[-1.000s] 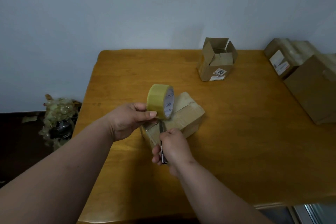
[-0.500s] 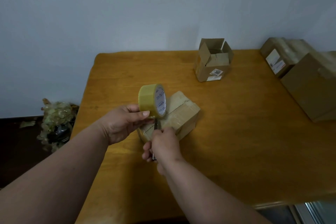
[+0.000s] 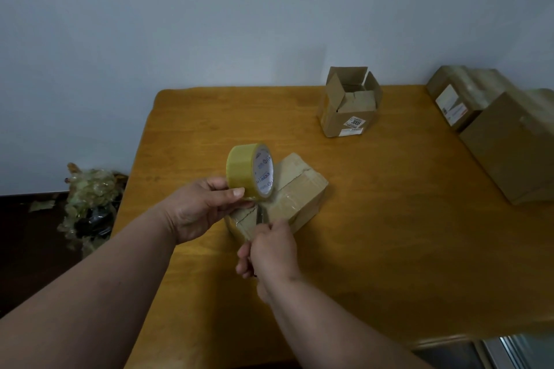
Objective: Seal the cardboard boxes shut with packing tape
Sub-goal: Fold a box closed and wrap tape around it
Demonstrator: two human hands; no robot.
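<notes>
A small closed cardboard box [image 3: 295, 186] lies in the middle of the wooden table [image 3: 389, 234], with shiny tape across its top. My left hand [image 3: 198, 210] holds a yellowish roll of packing tape [image 3: 250, 171] upright just above the box's near left corner. My right hand [image 3: 269, 252] grips a thin metal cutter [image 3: 259, 216], whose blade points up at the strip between roll and box. The handle is mostly hidden in my fist.
An open cardboard box [image 3: 349, 105] with raised flaps stands at the back of the table. Two larger taped boxes [image 3: 509, 147] sit along the right edge. A heap of crumpled plastic wrap [image 3: 90, 204] lies on the dark floor at left.
The view has shifted slightly. My right hand with the cutter has edged up toward the tape strip; my left hand keeps the roll over the box corner.
</notes>
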